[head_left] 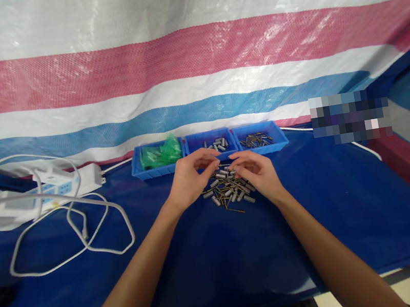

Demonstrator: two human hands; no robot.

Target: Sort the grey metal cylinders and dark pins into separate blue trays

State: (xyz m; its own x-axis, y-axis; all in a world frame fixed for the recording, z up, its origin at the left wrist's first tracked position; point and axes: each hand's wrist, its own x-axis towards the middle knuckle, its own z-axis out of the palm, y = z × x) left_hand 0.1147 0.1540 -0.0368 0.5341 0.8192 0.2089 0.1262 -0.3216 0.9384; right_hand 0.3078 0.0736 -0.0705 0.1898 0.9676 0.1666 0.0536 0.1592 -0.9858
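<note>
My left hand (193, 177) is closed in a pinch above the far side of a loose pile of small metal parts (229, 187). A thin metal pin (224, 165) shows at its fingertips and points toward the other hand. My right hand (258, 172) hovers over the pile's right side with its fingers curled together; what they hold, if anything, is too small to make out. Short silver cylinders and slim brass-coloured pins make up the pile. One pin (237, 210) lies apart at the near edge.
Behind the pile stand three blue bins: the left bin (137, 165) with green plastic, the middle bin (190, 143) with silver cylinders, the right bin (279, 136) with pins. A power strip (90, 177) and looped white cable (129, 228) lie left on the blue table (224, 275). Striped sheeting hangs behind.
</note>
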